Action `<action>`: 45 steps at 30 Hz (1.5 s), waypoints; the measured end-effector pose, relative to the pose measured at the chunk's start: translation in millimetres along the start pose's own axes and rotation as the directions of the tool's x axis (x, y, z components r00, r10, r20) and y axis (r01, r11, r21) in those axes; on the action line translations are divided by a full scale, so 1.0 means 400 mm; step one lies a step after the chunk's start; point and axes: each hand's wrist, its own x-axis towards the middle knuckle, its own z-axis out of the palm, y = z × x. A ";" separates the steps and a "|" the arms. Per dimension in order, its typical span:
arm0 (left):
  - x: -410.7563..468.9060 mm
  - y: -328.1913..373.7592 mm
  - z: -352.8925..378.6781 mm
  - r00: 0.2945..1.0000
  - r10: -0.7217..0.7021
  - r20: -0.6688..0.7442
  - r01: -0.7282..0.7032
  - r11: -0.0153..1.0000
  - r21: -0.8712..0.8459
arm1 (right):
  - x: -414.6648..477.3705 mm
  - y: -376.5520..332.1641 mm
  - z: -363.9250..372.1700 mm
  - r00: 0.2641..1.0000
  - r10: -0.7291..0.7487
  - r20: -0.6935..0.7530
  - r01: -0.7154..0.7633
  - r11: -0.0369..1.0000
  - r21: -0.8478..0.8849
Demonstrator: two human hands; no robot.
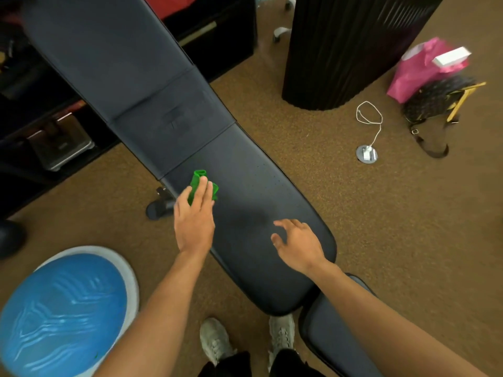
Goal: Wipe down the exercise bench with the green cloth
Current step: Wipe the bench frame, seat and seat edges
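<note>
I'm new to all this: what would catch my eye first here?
The bright green cloth stands out, pressed onto the long black bench under the left hand. The right hand is spread open over the bench's near end. On the carpet, a blue dome sits lower left, a pink bag upper right.

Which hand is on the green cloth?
The left hand, fingers laid flat over the green cloth on the bench; the right hand is spread over bare padding, holding nothing.

I count one bench (pixel 245 164), one cloth (pixel 198 177), two shoes (pixel 215 342), one dome (pixel 62 314), one bag (pixel 419 70), plus my left hand (pixel 194 225) and right hand (pixel 299 246).
</note>
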 end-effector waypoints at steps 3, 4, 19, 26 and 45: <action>-0.097 0.014 0.039 0.977 0.207 0.047 -0.209 0.977 0.043 | 0.017 -0.019 -0.003 0.999 -0.044 0.010 0.044 0.999 -0.013; -0.108 0.003 0.043 0.959 0.278 0.061 -0.282 0.957 0.065 | 0.021 -0.026 -0.004 0.999 -0.054 0.010 0.054 0.998 -0.012; 0.083 -0.043 0.024 0.974 0.226 0.019 -0.227 0.972 0.068 | 0.106 -0.102 0.002 0.995 -0.024 -0.095 0.029 0.998 0.054; 0.094 -0.081 0.046 0.707 0.680 0.192 -0.703 0.706 0.085 | 0.141 -0.029 -0.026 0.990 -0.013 -0.138 0.022 0.998 0.066; 0.134 0.047 0.108 0.685 0.711 0.156 -0.724 0.689 0.043 | 0.162 0.132 -0.074 0.978 0.140 -0.155 -0.122 0.985 0.120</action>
